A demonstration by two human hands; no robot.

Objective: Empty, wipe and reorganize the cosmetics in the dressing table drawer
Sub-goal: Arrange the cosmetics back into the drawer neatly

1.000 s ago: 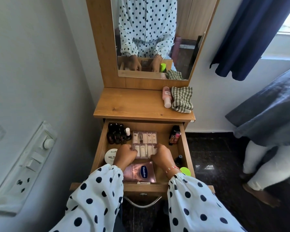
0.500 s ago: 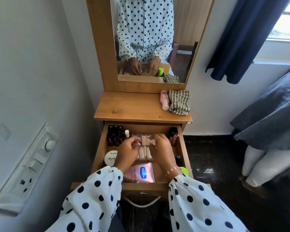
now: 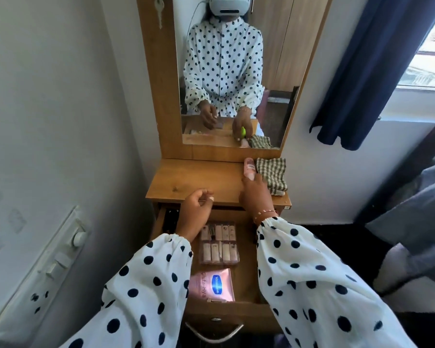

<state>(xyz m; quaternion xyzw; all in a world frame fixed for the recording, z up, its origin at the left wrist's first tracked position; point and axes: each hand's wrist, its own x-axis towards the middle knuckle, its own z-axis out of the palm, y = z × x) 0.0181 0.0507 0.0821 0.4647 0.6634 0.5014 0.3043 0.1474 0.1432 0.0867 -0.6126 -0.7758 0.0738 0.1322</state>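
The right hand [image 3: 255, 194] sets something green, seen only in the mirror, on the wooden tabletop [image 3: 199, 179] beside the pink bottle [image 3: 249, 168], clearing the open drawer [image 3: 246, 272]; its grip is hidden. The left hand [image 3: 196, 209] pinches something small.

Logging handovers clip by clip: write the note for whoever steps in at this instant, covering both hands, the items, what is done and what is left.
Left hand: loosely curled above the drawer's back edge; whether it holds anything is unclear.
Right hand: on the wooden tabletop, at the pink bottle lying beside the folded checked cloth; grip unclear.
Still in the open wooden drawer: clear plastic case of small tubes, pink Vaseline sachet, dark bottles at back left.
Done: drawer open, one bottle out.
Left: finish emptying, wipe, reorganize.
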